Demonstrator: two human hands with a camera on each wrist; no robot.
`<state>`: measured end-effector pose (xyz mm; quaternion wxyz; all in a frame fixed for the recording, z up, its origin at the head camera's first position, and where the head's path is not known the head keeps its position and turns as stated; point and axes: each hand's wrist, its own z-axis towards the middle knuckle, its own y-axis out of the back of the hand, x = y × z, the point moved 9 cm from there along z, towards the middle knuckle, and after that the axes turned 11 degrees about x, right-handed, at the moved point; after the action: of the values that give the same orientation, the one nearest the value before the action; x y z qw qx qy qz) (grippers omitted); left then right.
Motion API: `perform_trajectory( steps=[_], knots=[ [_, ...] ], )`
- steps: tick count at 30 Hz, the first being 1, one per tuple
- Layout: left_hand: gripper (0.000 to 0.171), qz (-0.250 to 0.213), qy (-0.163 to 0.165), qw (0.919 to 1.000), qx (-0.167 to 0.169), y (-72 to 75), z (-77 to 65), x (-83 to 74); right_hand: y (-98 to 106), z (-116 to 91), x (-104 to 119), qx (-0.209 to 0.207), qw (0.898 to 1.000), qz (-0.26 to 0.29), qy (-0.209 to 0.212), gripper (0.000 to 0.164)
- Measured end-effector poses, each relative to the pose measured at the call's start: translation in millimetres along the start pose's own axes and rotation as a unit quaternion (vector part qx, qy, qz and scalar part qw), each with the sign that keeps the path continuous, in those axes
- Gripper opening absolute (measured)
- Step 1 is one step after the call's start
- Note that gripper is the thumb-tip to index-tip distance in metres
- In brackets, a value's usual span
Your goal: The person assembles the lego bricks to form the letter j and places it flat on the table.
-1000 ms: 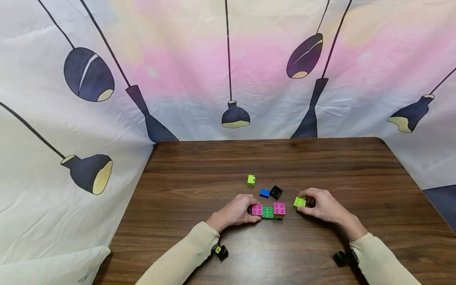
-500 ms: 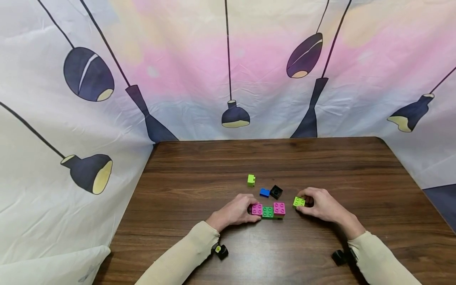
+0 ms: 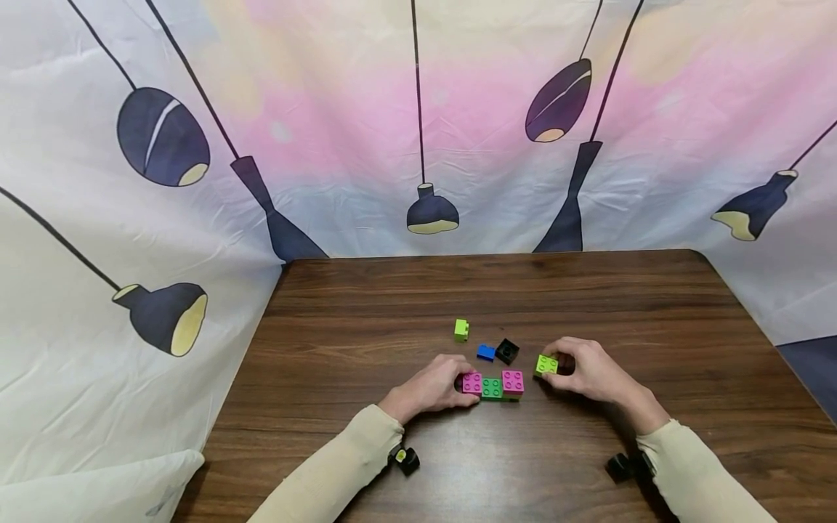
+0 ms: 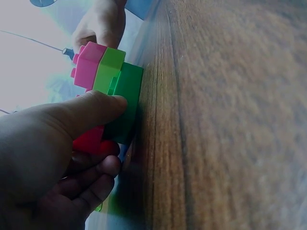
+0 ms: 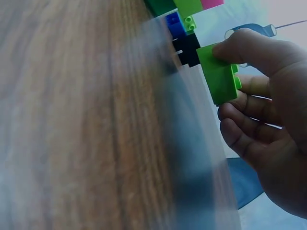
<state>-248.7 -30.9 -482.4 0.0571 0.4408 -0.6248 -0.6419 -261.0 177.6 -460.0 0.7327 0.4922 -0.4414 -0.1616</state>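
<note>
My left hand (image 3: pixel 431 388) grips the left end of a small brick build on the table, with the thumb pressed on its near side. The build has a dark green base (image 4: pixel 128 98). A pink brick (image 3: pixel 471 383) sits on its left end, between my fingers. On the right end a lime brick (image 4: pixel 109 71) carries another pink brick (image 3: pixel 513 382). Green studs show between the two pink bricks. To the right of the build, my right hand (image 3: pixel 593 372) pinches a loose lime-green brick (image 3: pixel 546 365), studs up, slightly above the tabletop and apart from the build.
Behind the build lie a blue brick (image 3: pixel 485 352), a black brick (image 3: pixel 507 351) and a lime brick (image 3: pixel 461 330) on its side. The wooden table (image 3: pixel 510 290) ends at a printed cloth (image 3: pixel 366 145). Both wrists carry small black cameras.
My right hand has moved a little left and away from me, bringing the lime-green brick nearer the build. The left hand and the build have stayed put.
</note>
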Motion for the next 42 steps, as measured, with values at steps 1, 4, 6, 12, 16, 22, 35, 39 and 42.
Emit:
perform_trajectory(
  steps=[1,4,6,12,16,22,35,39,42],
  knots=[
    [0.036,0.0,0.0,1.0,-0.001,0.1,0.0,0.1,1.3,0.6,1.4,-0.002,1.0,0.001,0.002,0.028],
    [0.035,-0.001,0.001,1.0,-0.001,0.1,0.2,0.4,4.7,2.7,5.7,-0.007,1.0,0.002,0.01,0.029],
    [0.035,-0.001,0.002,1.0,0.0,0.0,0.2,0.6,6.6,4.1,8.3,-0.01,1.0,0.001,0.014,0.029],
    [0.036,0.002,0.005,1.0,0.0,0.4,0.0,1.2,9.6,7.5,15.3,-0.011,1.0,0.001,0.021,0.029],
    [0.037,0.002,0.006,1.0,0.0,0.6,-0.1,1.2,11.6,8.5,21.2,-0.012,1.0,0.005,0.025,0.03],
    [0.036,0.0,0.006,1.0,0.002,0.0,-0.2,1.4,14.1,10.8,29.7,-0.018,0.999,0.007,0.043,0.031],
    [0.036,0.004,0.002,1.0,-0.001,0.6,-0.4,1.1,13.0,16.4,48.7,-0.021,0.994,0.019,0.103,0.03],
    [0.036,0.0,0.002,1.0,0.0,0.4,-0.3,1.3,11.2,17.1,52.4,-0.025,0.992,0.024,0.121,0.032],
    [0.035,-0.007,0.002,1.0,0.001,-1.0,-0.5,1.0,10.2,17.1,54.4,-0.028,0.991,0.029,0.128,0.033]
  ],
)
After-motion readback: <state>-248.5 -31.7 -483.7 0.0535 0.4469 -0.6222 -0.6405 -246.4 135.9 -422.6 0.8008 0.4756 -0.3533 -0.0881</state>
